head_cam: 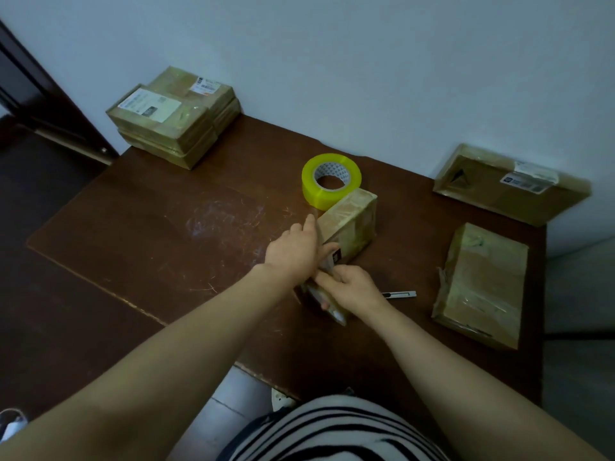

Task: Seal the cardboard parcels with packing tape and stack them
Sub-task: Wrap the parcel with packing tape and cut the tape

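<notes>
Home packing corner: scratched wooden table point(139, 227), plain wall point(366, 61), stacked parcels point(173, 114).

— Where are we on the table point(149, 227)?

— We've got the parcel point(349, 224) at centre, our left hand point(294, 251) on its near left side, our right hand point(354, 287) at its near end.

— And around it?

— Tape roll point(331, 181) touching it at twelve o'clock. Knife point(401, 294) just beside our right hand at four. A second parcel point(482, 284) at three, well apart.

— Further back?

— Flat parcel point(509, 184) at two o'clock by the wall point(366, 61). Stacked parcels point(173, 118) at ten, on the far corner.
</notes>
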The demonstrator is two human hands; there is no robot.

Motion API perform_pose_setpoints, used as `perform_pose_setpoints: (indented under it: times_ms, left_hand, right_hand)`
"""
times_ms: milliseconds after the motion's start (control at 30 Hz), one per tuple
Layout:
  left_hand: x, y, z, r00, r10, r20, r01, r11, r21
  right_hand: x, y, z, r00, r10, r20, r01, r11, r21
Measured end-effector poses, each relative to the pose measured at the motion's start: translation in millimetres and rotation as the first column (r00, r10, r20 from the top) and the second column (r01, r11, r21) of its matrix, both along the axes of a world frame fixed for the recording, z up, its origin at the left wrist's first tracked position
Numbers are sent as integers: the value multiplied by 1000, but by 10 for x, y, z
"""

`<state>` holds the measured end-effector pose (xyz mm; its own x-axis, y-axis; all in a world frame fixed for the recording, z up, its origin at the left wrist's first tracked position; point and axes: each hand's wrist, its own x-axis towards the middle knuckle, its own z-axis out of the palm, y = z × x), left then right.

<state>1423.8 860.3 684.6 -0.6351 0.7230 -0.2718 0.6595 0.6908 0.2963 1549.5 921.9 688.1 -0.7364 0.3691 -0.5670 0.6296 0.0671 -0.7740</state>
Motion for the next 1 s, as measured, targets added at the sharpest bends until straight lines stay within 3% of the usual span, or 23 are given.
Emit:
perform_pose_setpoints:
  times_ms: [67, 167, 233, 300, 367, 400, 567, 700, 833, 900, 1000]
  left_hand:
    - [-147, -142, -50, 981, 15, 192, -20, 1000, 22]
    - [-308, -302, -106, 866, 133, 482, -184, 981, 60]
    - [-330, -341, -150, 854, 201, 480, -295, 947, 127]
    - [-320, -387, -176, 815, 374, 442, -519, 811, 271]
    - [-308, -531, -212, 683, 502, 531, -723, 568, 393]
    - [-277, -630, -261, 656, 502, 563, -750, 514, 416]
    - [-76, -872, -574, 616, 372, 694, -724, 615, 313]
    - [-98, -900, -637, 590, 334, 735, -748, 570, 341]
    - [-77, -908, -650, 572, 329, 751, -775, 515, 365]
    - [-66, -881, -667, 569, 348, 745, -791, 479, 381]
    - [-47, -856, -695, 555, 368, 746, -813, 432, 391]
  right_hand:
    - [146, -31, 39, 993, -12, -114, -8, 985, -171]
    - [258, -132, 74, 980, -9, -201, -41, 969, -242]
    - [137, -194, 101, 974, -43, -221, -11, 971, -238]
    - [-77, -204, 139, 974, -52, -223, 8, 982, -190]
    - [-288, -197, 173, 977, -36, -211, 10, 992, -126]
    - [-373, -197, 170, 977, -43, -210, 19, 993, -118]
    - [-588, -241, 112, 979, 1, -203, -4, 1000, -14]
    - [-511, -202, 63, 990, -6, -141, 0, 999, -45]
    - [-302, -165, 113, 943, 9, -333, -33, 997, -67]
    - [-102, -159, 104, 934, 104, -342, -86, 994, 66]
    - [279, -187, -4, 977, 177, -119, -135, 945, 296]
